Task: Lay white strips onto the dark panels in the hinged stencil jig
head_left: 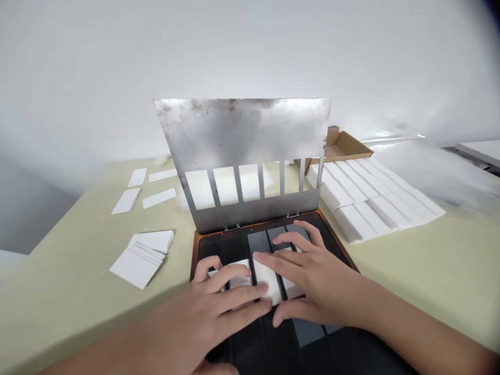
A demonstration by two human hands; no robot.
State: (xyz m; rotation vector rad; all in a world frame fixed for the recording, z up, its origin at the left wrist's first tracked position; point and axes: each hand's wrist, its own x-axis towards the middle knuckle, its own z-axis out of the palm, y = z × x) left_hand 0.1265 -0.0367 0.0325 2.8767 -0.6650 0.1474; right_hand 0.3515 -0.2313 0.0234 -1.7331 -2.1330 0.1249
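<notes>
A black slotted tray (219, 247) with a brown rim lies in front of me, its metal lid (242, 140) with rectangular cut-outs standing open behind it. White rectangular cards (265, 278) lie in the tray's slots. My left hand (219, 307) lies flat with fingers stretched over the left cards. My right hand (308, 271) rests flat with spread fingers on the middle cards. Neither hand grips anything.
A fanned stack of white cards (142, 255) lies on the pale table to the left, with loose cards (142, 190) farther back. Rows of white pieces (371, 200) sit at the right, beside an open cardboard box (344, 146).
</notes>
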